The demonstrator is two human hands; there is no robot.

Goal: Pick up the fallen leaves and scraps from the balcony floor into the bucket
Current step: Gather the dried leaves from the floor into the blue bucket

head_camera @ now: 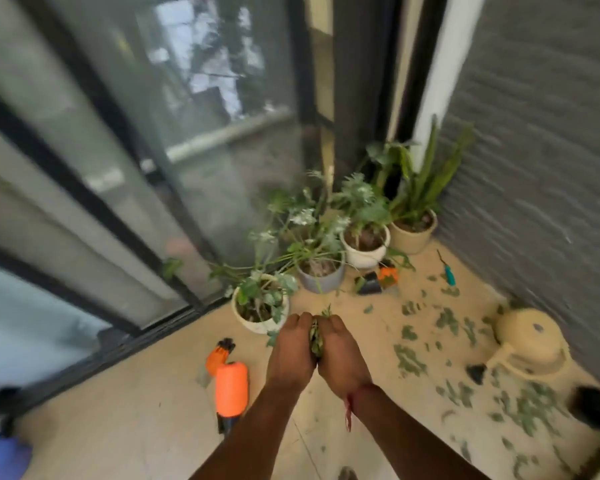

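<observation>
On a beige tiled balcony floor (pixel 146 427), glass door (pixel 118 150) left of the grip and grey wall (pixel 534 168) to its right, the left hand (pixel 290 348) and right hand (pixel 340 355) meet, fingers curled, clamping a crumpled green clump of leaves (pixel 316 337) between them, scattered leaves (pixel 409 358) lying rightward.

Your tan floor (pixel 146 427) carries a cream can (pixel 529 341). Cut leaves (pixel 409 358) lie scattered left of the can and nearer you. Four pots (pixel 321 282) stand beyond it, and an orange tool (pixel 231 384) lies well to its left.
</observation>
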